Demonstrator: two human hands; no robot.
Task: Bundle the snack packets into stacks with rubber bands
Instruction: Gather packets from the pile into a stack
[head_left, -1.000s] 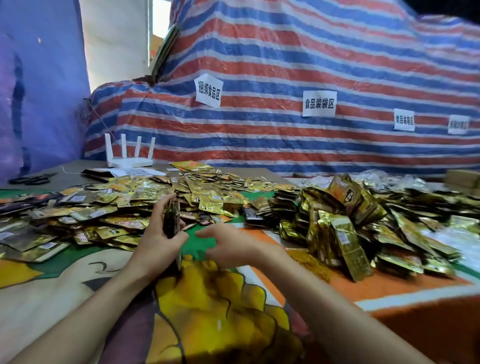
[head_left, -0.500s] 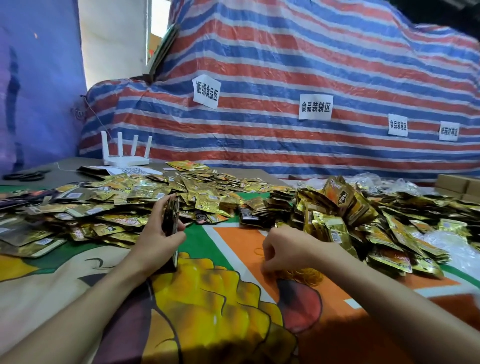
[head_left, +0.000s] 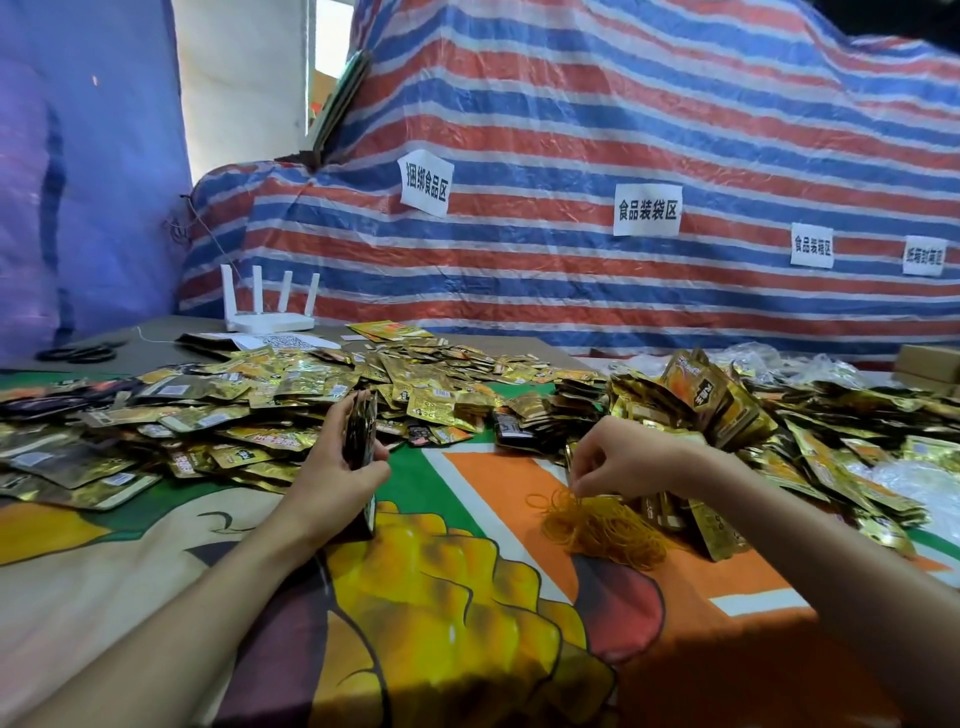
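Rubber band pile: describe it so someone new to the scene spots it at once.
Find the orange panel of the printed tablecloth. Beneath the right hand lies the rubber band pile. It is a tangle of thin yellow loops, unlike the flat shiny gold packets beside it.

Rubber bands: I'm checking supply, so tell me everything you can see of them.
The rubber bands form a loose, tangled heap of thin yellow-orange loops lying on the orange patch of the cloth. A few loops stray at its left edge. The right hand pinches at its top; gold packets touch its right side.
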